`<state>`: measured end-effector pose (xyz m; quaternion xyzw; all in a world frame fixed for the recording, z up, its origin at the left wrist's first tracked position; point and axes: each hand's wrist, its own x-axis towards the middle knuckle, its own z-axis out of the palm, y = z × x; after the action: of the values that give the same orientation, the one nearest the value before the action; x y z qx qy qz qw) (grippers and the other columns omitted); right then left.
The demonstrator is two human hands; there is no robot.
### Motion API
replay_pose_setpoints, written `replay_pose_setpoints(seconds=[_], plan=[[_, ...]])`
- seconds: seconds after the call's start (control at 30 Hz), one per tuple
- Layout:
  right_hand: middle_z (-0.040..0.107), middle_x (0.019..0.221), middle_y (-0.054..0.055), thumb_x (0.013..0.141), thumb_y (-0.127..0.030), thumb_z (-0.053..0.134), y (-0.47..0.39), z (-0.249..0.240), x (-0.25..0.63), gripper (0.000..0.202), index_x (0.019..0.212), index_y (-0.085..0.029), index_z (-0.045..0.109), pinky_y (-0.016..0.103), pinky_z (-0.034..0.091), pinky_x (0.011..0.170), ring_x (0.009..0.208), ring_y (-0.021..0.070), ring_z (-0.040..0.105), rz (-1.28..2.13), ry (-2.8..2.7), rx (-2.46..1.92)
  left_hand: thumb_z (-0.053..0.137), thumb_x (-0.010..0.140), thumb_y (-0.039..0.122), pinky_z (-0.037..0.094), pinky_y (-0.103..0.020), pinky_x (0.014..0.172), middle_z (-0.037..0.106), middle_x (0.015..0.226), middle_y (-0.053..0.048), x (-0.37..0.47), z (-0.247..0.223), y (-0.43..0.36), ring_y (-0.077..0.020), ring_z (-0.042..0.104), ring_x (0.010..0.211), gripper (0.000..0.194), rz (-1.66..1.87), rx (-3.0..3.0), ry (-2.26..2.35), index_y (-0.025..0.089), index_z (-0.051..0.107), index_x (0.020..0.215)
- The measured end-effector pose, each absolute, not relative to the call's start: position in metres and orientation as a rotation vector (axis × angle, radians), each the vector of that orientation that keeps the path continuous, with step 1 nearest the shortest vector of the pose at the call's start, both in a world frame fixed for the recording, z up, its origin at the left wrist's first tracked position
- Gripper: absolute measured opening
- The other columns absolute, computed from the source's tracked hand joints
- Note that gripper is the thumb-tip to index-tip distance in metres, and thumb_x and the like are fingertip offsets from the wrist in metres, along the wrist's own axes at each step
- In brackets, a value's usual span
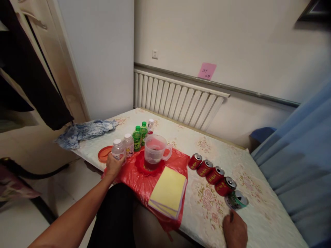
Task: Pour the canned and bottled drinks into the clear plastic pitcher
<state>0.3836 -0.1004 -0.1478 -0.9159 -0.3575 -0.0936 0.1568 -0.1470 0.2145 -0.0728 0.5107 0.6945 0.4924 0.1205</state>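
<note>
One white-capped bottle (118,148) gripped at the worktop (195,208).
The left hand (114,165) holds it, nine o'clock from the jug (154,150); the right hand (234,228) sits curled, six o'clock from the green can (236,200), its grip unclear to me.

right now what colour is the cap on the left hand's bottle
The cap is white; the head view shows it best.

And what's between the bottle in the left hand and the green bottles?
Another white-capped bottle stands there, upright; the head view shows it.
</note>
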Motion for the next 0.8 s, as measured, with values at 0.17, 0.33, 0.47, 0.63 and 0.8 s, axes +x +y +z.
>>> replay_pose_setpoints(seconds=[0.17,0.33,0.47,0.63,0.8], plan=[[0.068,0.108,0.019,0.091,-0.029,0.036,-0.101,-0.146,0.383,0.044,0.121,-0.009,0.060,0.037,0.044,0.079,0.098,0.0326,0.061,-0.263,-1.035,-2.619,0.074,0.063,0.042,0.052,-0.044,0.081,0.064,0.102,-0.010,-0.145,-0.065,0.204,-0.0295,0.064,0.095,0.054,1.447,1.490,2.019,0.019,0.047,0.103],[0.067,0.110,0.018,0.090,-0.028,0.037,-0.101,-0.145,0.383,0.043,0.121,-0.009,0.060,0.037,0.044,0.080,0.100,0.0329,0.061,-0.261,-1.028,-2.616,0.073,0.063,0.043,0.052,-0.042,0.081,0.064,0.100,-0.008,-0.140,-0.054,0.189,-0.0286,0.064,0.094,0.054,1.435,1.506,2.003,0.019,0.047,0.104],[0.067,0.111,0.019,0.091,-0.027,0.036,-0.100,-0.147,0.383,0.044,0.122,-0.008,0.059,0.037,0.044,0.084,0.101,0.0327,0.060,-0.280,-1.024,-2.600,0.071,0.064,0.047,0.052,-0.039,0.076,0.063,0.094,-0.004,-0.132,-0.050,0.172,-0.0265,0.064,0.089,0.050,1.395,1.520,1.993,0.021,0.046,0.100],[0.067,0.112,0.018,0.090,-0.027,0.037,-0.101,-0.146,0.382,0.043,0.122,-0.007,0.059,0.037,0.044,0.086,0.102,0.0323,0.059,-0.284,-1.032,-2.612,0.071,0.063,0.048,0.051,-0.037,0.073,0.061,0.088,-0.002,-0.114,-0.048,0.146,-0.0243,0.063,0.082,0.048,1.357,1.532,1.948,0.022,0.047,0.095],[0.067,0.110,0.018,0.091,-0.027,0.037,-0.102,-0.148,0.384,0.042,0.121,-0.007,0.060,0.036,0.043,0.086,0.101,0.0318,0.060,-0.305,-1.059,-2.587,0.069,0.063,0.046,0.052,-0.038,0.071,0.061,0.084,-0.001,-0.092,-0.045,0.123,-0.0231,0.062,0.076,0.044,1.340,1.542,1.852,0.021,0.049,0.094]])
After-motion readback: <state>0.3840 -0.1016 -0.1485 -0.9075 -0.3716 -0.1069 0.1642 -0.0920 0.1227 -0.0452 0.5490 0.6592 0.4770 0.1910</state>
